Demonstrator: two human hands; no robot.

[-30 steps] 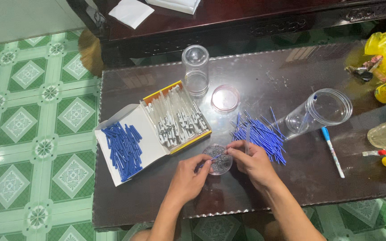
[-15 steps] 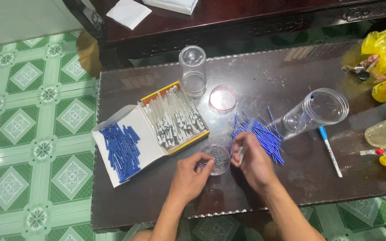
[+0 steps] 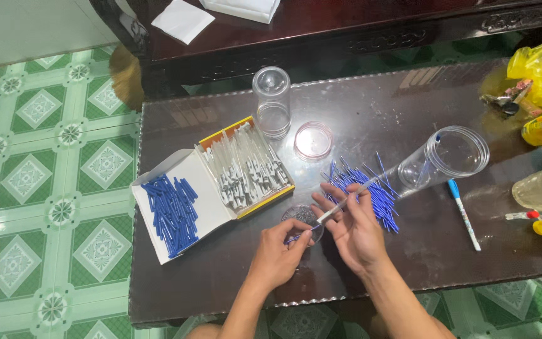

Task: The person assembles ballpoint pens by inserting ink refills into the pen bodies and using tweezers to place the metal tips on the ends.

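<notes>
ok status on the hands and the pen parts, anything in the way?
Left hand pinching a blue piece over the small dish. Right hand holding a clear pen tube. Blue refill pile right beside; nothing blocking.

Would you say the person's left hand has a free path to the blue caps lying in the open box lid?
Probably yes. The left hand sits by the small round dish, and the blue caps lie in the box lid to its left with only bare table between. Its fingers, though, already pinch a small blue piece.

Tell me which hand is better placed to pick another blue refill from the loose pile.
Right, probably: the right hand lies against the blue pile, though it holds a clear barrel. The left hand sits farther off by the small dish.
</notes>
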